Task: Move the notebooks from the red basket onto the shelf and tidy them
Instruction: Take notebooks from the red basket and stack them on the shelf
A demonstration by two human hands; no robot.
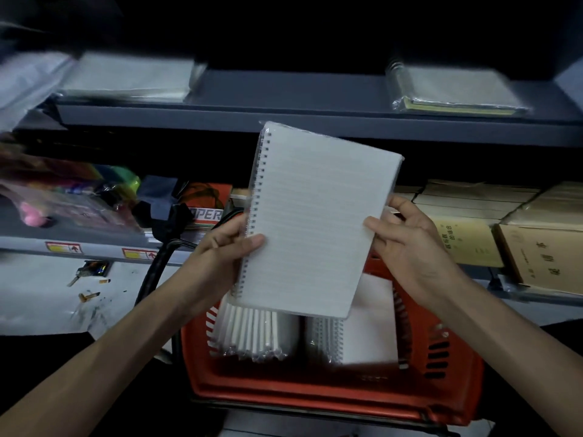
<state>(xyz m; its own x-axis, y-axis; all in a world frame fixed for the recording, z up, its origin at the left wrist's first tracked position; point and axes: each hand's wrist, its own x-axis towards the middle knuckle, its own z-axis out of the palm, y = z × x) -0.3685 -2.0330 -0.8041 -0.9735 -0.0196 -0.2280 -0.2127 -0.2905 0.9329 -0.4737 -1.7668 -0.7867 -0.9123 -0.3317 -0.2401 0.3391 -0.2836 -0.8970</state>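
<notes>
Holding ruled notebook (315,216): left hand (217,257), right hand (407,244); box (209,197) reads "PER".

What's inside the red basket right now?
Two groups of wrapped spiral notebooks sit in the red basket. The raised notebook covers its far part, so what lies there cannot be seen.

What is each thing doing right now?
Held notebook: wrapped, tilted, lifted up.
Left hand: grips its spiral edge.
Right hand: holds its other edge.
Red basket: has more wrapped notebooks inside.
Shelf: notebook stacks lying flat.
</notes>
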